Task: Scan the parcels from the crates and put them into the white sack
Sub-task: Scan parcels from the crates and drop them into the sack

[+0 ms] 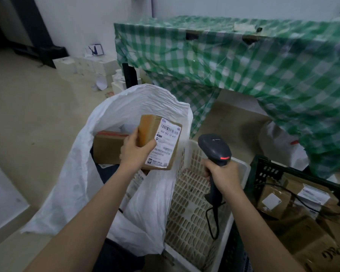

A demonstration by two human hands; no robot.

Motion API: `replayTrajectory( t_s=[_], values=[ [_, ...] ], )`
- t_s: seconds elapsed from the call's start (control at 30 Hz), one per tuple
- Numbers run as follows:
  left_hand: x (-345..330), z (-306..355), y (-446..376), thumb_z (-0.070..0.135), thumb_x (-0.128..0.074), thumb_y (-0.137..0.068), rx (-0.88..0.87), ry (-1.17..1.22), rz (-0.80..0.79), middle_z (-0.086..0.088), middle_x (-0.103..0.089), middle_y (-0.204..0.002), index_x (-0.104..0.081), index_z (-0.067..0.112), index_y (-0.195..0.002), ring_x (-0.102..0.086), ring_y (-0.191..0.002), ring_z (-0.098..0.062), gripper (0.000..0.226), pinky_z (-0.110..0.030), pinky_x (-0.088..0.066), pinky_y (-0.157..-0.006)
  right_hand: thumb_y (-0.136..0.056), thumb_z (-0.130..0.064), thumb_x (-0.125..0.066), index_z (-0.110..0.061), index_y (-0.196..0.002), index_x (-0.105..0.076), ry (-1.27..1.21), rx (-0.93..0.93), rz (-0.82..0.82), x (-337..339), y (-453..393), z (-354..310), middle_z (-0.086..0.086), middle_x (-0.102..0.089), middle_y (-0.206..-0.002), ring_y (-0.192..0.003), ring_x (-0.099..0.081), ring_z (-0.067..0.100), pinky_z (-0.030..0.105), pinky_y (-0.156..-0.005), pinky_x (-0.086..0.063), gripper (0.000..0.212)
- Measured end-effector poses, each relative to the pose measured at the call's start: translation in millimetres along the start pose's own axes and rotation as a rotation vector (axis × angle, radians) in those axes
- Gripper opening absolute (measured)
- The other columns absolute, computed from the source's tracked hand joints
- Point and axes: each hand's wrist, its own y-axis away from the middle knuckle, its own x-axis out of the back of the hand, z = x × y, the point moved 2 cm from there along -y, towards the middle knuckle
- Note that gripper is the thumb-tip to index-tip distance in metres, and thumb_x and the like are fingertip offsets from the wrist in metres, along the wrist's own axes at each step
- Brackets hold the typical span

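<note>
My left hand [136, 152] grips a small brown cardboard parcel [161, 141] with a white shipping label facing me, held over the open mouth of the white sack [82, 173]. Inside the sack lies another brown box [108, 147] and a labelled packet. My right hand [223, 176] grips a dark handheld barcode scanner [214, 148] by its handle, its red light lit, to the right of the parcel, its head level with the parcel's lower half. The scanner cable hangs down into the white crate [241, 167].
The white perforated crate holds no parcels that I can see. A dark crate [263, 173] at the right holds several labelled brown parcels [273, 201]. A table with a green checked cloth [243, 61] stands behind. White boxes [82, 65] are stacked on the floor at the back left.
</note>
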Motion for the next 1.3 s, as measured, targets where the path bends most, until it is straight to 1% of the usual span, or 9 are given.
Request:
replayTrajectory(
  t_s=[0.1,0.17,0.33,0.47,0.67,0.73,0.93,1.1,1.3],
  values=[
    [19,-6,-23,0.044,-0.06,-0.086,-0.055,-0.64,0.143,-0.009,-0.03,-0.152,-0.034,0.028,-0.146,-0.025,-0.138,-0.035,0.067,-0.052,-0.021,-0.113,-0.081,-0.007,-0.07,-0.005,-0.062,-0.059,0.006,0.016,-0.013,-11,1,-1,0.014,-0.057,-0.057,-0.052,-0.054,0.02,0.027,-0.054,-0.045,0.022],
    [21,-8,-31,0.028,-0.059,-0.091,-0.06,-0.736,0.125,-0.013,-0.022,-0.156,-0.035,0.024,-0.146,-0.017,-0.142,-0.037,0.06,-0.052,-0.018,-0.116,-0.081,-0.006,-0.071,-0.005,-0.064,-0.061,0.025,0.021,-0.028,-15,2,0,0.015,-0.058,-0.059,-0.053,-0.056,0.02,0.022,-0.048,-0.045,0.019],
    [-10,7,-16,0.015,-0.064,-0.091,-0.092,-0.131,-0.064,-0.006,-0.051,-0.137,-0.051,0.011,-0.136,-0.049,-0.126,-0.021,0.047,-0.027,-0.04,-0.095,-0.08,-0.007,-0.071,-0.009,-0.063,-0.063,0.035,-0.028,-0.031,-4,-3,7,0.007,-0.061,-0.053,-0.046,-0.059,0.011,0.029,-0.056,-0.048,0.019],
    [-50,22,9,0.015,-0.068,-0.089,-0.112,0.085,-0.239,-0.003,-0.064,-0.115,-0.061,0.015,-0.117,-0.061,-0.098,-0.007,0.029,-0.016,-0.048,-0.081,-0.08,-0.011,-0.073,-0.008,-0.066,-0.065,0.021,-0.093,0.007,27,-4,16,0.008,-0.063,-0.056,-0.051,-0.06,0.016,0.033,-0.059,-0.049,0.016],
    [-135,33,48,0.016,-0.065,-0.091,-0.099,0.122,-0.45,0.0,-0.064,-0.107,-0.061,0.013,-0.118,-0.061,-0.097,-0.015,0.028,-0.021,-0.051,-0.081,-0.083,-0.007,-0.071,-0.004,-0.082,-0.066,-0.016,-0.249,0.128,101,4,52,0.014,-0.064,-0.069,-0.058,-0.062,0.02,0.028,-0.053,-0.051,0.006],
    [-169,32,61,0.017,-0.064,-0.091,-0.089,0.105,-0.539,0.004,-0.063,-0.104,-0.06,0.014,-0.119,-0.059,-0.095,-0.012,0.028,-0.014,-0.048,-0.077,-0.084,-0.006,-0.07,-0.003,-0.086,-0.066,-0.059,-0.316,0.206,128,5,62,0.011,-0.064,-0.069,-0.059,-0.062,0.019,0.028,-0.053,-0.051,0.005],
    [-272,28,100,0.024,-0.065,-0.091,-0.066,-0.01,-0.738,0.003,-0.06,-0.109,-0.058,0.016,-0.123,-0.056,-0.101,-0.011,0.033,-0.022,-0.043,-0.084,-0.084,-0.007,-0.068,-0.008,-0.067,-0.059,0.073,-0.369,0.423,215,13,83,0.009,-0.061,-0.06,-0.057,-0.055,0.022,0.03,-0.053,-0.041,0.02],
    [-338,17,143,0.026,-0.07,-0.087,-0.062,-0.086,-0.915,0.005,-0.058,-0.112,-0.057,0.017,-0.123,-0.056,-0.107,-0.012,0.039,-0.023,-0.045,-0.088,-0.08,-0.02,-0.077,-0.015,-0.087,-0.061,0.23,-0.369,0.468,275,26,100,0.011,-0.065,-0.093,-0.078,-0.058,0.022,0.036,-0.076,-0.048,0.019],
    [-396,15,194,0.035,-0.078,-0.078,-0.042,-0.122,-1.18,0.003,-0.052,-0.134,-0.043,0.017,-0.14,-0.048,-0.123,-0.014,0.074,-0.032,-0.043,-0.102,-0.066,-0.02,-0.077,-0.014,-0.079,-0.067,0.261,-0.443,0.557,322,48,122,0.014,-0.07,-0.086,-0.09,-0.068,0.035,0.048,-0.082,-0.057,0.018]
  ],
)
